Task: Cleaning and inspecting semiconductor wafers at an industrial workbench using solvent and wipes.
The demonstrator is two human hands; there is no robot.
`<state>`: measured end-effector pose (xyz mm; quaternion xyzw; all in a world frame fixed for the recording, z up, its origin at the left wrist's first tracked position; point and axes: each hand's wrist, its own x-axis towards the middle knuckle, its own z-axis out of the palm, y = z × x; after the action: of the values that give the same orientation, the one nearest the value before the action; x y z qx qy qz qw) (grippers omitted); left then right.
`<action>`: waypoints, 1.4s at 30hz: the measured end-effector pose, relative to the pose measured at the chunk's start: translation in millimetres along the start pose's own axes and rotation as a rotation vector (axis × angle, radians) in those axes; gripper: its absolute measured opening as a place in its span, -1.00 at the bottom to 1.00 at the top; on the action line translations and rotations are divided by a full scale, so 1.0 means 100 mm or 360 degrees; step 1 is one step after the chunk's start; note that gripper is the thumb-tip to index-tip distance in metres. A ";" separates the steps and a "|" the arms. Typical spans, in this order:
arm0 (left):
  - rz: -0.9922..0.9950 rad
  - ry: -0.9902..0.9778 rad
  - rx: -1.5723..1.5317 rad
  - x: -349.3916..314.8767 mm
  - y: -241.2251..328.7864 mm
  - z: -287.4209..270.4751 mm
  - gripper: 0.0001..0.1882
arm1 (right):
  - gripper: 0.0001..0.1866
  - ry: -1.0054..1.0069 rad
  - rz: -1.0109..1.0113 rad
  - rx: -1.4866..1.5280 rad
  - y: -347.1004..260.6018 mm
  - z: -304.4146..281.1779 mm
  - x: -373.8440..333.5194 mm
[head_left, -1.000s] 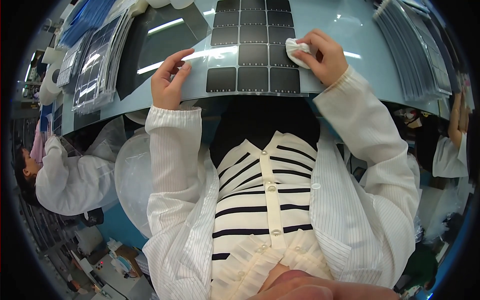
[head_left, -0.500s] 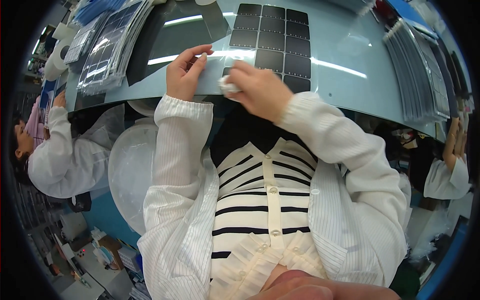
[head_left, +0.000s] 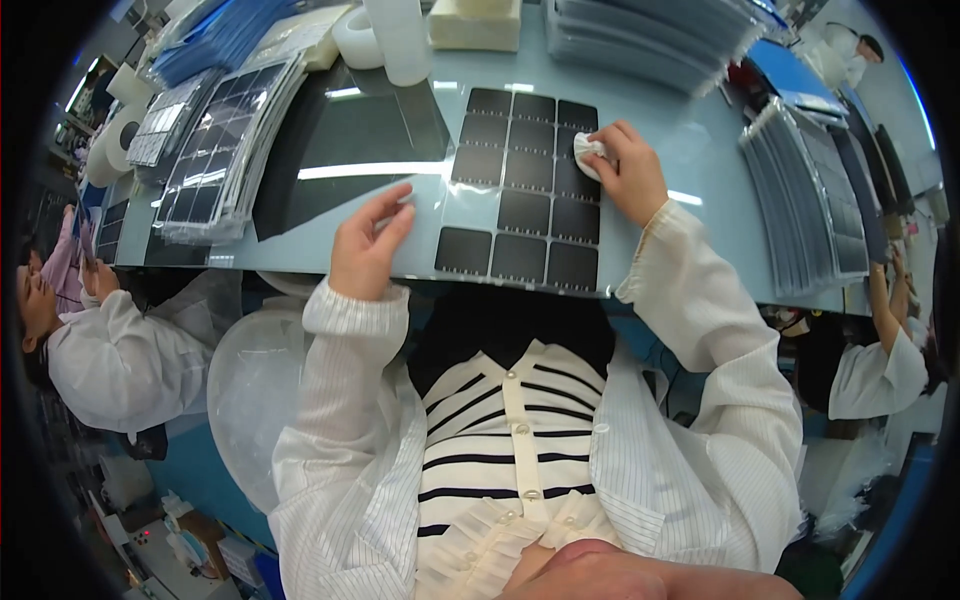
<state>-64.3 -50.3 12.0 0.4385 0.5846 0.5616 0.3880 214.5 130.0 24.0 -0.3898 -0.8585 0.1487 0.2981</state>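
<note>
A clear sheet bearing rows of black rounded rectangles lies on the glossy table in front of me. In its left column one cell shows pale, without a black rectangle. My right hand pinches a crumpled white wipe against the upper part of the sheet's right column. To the left of the sheet, my left hand is over the table near its front edge, holding nothing, its fingers apart and partly curled. A large dark sheet lies flat beyond my left hand.
Stacks of clear-sleeved sheets stand at left and right. Along the back are a white bottle, a tape roll, a cream block and another sleeve stack. Co-workers sit on both sides.
My right hand has moved with the wipe from the sheet's lower left to its upper right side. The view has tilted up, showing more of the table's back. My left hand stays open.
</note>
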 end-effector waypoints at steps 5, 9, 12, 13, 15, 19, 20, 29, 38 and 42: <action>-0.0317 -0.0273 -0.0179 -0.23 0.31 -0.02 -0.36 | -0.76 -0.0258 -0.0500 0.0254 -0.57 0.26 -0.09; -0.0473 -0.0415 -0.0192 -0.05 0.33 0.01 -0.26 | -0.80 -0.0163 -0.0405 0.0027 0.01 0.05 0.22; -0.0494 -0.0398 -0.0165 0.08 0.27 0.05 -0.24 | -0.80 0.0141 0.0118 -0.0377 0.72 -0.30 0.36; -0.0527 -0.0386 -0.0145 0.13 0.26 0.08 -0.23 | -0.79 0.0258 0.0202 -0.0499 0.89 -0.43 0.36; -0.0520 -0.0337 0.0015 0.19 0.21 0.15 -0.28 | -0.74 0.0327 0.0358 -0.0603 1.05 -0.64 0.30; 0.0145 -0.0165 0.1117 0.31 0.20 0.30 -0.65 | -0.55 0.0567 0.0519 -0.0840 0.94 -0.93 0.26; 0.0247 -0.0135 0.1114 0.33 0.14 0.30 -0.70 | -0.46 0.0682 0.0332 -0.0831 0.86 -1.01 0.32; 0.0190 0.0081 0.0447 0.26 0.26 -0.12 -0.86 | -0.34 0.0958 -0.0355 -0.1070 0.44 -1.69 1.46; 0.0009 0.0771 0.0525 -0.08 -0.03 -1.37 -0.82 | -0.50 0.0454 -0.0377 -0.1017 0.82 -1.59 1.73; 0.0112 0.0814 0.0641 0.22 -0.13 -1.35 -0.76 | -0.73 0.0600 -0.0434 -0.0892 0.87 -1.65 1.66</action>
<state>-200.5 -71.7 8.8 0.3712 0.7468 0.5397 0.1146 282.8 316.5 176.0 -0.3589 -0.8400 -0.2080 0.3497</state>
